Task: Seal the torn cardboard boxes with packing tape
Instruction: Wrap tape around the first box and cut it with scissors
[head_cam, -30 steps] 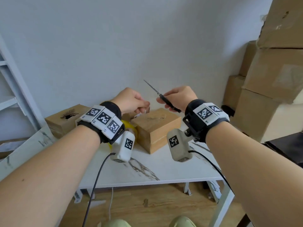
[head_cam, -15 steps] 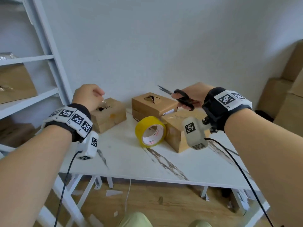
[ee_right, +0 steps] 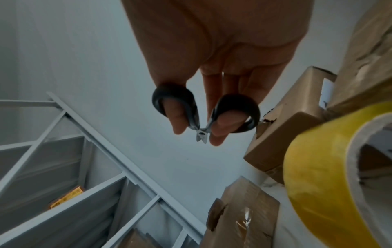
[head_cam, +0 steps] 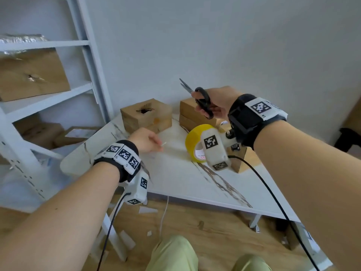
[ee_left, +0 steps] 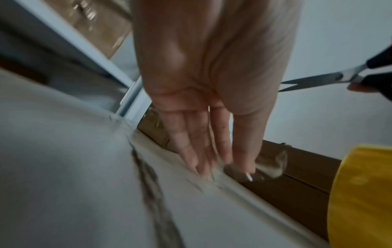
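The left hand (head_cam: pixel 145 140) has a clear tape piece (ee_left: pixel 272 165) at its thumb tip; its fingers look mostly straight, and I cannot tell if the grip pinches the piece or it just sticks. The torn box (head_cam: pixel 146 116) with the hole on top sits at 12 o'clock from that hand. A good way is to lay the piece flat over the hole and rub it smooth. The right hand (head_cam: pixel 218 102) has its grip curled through the scissors (head_cam: pixel 203 103), at 12 o'clock from the yellow tape roll (head_cam: pixel 193 137); keep the blades pointing away. On the surface (head_cam: pixel 175 177) I count one roll, one scissors and, I think, four boxes: the torn one, a stack of two (head_cam: pixel 190 114), and one half hidden (head_cam: pixel 245 161). One more torn box (head_cam: pixel 31 75) sits on the shelf (head_cam: pixel 48 44).
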{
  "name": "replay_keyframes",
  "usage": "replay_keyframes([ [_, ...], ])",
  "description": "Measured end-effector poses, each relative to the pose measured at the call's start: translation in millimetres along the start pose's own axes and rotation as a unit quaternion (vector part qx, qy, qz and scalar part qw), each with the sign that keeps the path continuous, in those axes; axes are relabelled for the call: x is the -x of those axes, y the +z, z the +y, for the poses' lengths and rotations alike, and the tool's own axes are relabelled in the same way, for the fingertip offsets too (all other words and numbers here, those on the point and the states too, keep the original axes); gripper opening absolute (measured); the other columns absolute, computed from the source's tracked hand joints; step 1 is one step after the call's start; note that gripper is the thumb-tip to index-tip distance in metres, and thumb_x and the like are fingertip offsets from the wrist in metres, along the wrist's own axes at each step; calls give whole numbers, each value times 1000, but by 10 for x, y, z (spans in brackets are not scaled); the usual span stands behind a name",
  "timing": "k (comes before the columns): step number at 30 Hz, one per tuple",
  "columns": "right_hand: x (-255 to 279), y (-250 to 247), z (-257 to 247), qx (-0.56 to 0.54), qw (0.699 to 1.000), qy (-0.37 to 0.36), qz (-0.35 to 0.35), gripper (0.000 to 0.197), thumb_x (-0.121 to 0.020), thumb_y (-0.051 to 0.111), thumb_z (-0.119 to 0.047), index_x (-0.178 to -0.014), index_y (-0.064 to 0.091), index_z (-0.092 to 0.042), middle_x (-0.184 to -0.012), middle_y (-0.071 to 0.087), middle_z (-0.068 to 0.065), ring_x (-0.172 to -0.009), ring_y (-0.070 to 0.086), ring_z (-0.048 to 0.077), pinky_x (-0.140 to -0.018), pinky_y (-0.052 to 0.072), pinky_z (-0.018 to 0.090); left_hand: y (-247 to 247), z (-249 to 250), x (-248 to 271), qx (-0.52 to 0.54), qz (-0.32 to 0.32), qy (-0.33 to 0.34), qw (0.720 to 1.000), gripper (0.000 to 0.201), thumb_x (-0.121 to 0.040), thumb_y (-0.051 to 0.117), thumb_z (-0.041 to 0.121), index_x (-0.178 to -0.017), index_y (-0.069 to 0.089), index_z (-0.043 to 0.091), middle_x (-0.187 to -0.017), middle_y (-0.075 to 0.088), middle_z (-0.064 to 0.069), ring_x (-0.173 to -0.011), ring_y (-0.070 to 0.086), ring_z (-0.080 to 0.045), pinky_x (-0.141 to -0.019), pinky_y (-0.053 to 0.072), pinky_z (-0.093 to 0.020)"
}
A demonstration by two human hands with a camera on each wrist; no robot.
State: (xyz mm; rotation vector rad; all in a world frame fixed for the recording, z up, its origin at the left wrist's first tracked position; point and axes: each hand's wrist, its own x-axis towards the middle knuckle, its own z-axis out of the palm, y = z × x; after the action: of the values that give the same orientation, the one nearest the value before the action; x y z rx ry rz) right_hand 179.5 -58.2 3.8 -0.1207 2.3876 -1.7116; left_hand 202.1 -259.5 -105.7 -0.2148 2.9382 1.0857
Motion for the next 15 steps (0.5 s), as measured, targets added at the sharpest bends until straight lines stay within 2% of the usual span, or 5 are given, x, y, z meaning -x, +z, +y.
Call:
replay_keyframes([
  [2, -11, 89, 15, 21, 1000, 1, -14, 33, -89, 62, -25, -63, 53, -7, -63, 56, 11, -54, 45, 17, -63, 37, 25, -24, -28, -22, -49, 8, 2, 999, 17, -76, 77, 23, -91, 71, 19, -98, 66, 3, -97, 59, -16, -85, 43, -26],
  [4, -8, 149, 10, 38, 999, 3, -27, 36, -90, 61, -28, -62, 52, -7, -72, 53, 14, -56, 42, 16, -68, 36, 27, -45, -40, -61, -96, -1, -4, 995, 17, -76, 77, 31, -88, 73, 21, -96, 68, 6, -95, 61, -14, -84, 45, -26],
  [8, 5, 190, -18, 50, 998, 3, -26, 38, -89, 62, -29, -61, 53, -6, -78, 53, 16, -59, 42, 15, -77, 35, 29, -23, -20, -65, -170, -34, -31, 984, 37, -71, 74, 52, -93, 72, 22, -95, 66, 8, -92, 61, -14, -79, 49, -27],
  [12, -9, 180, -11, 54, 998, 2, -23, 35, -88, 63, -30, -64, 54, -6, -76, 57, 14, -60, 47, 16, -80, 38, 29, -42, 14, -89, -167, -21, -57, 984, 36, -80, 68, 36, -102, 70, 8, -101, 66, -5, -90, 61, -21, -71, 47, -28],
  [15, -16, 135, 12, 48, 999, 8, -22, 32, -90, 61, -28, -67, 53, -6, -71, 56, 12, -58, 47, 17, -77, 41, 28, -66, 14, -126, -82, -22, -93, 992, 29, -90, 54, 18, -107, 67, -1, -107, 69, -13, -95, 65, -28, -87, 53, -38],
])
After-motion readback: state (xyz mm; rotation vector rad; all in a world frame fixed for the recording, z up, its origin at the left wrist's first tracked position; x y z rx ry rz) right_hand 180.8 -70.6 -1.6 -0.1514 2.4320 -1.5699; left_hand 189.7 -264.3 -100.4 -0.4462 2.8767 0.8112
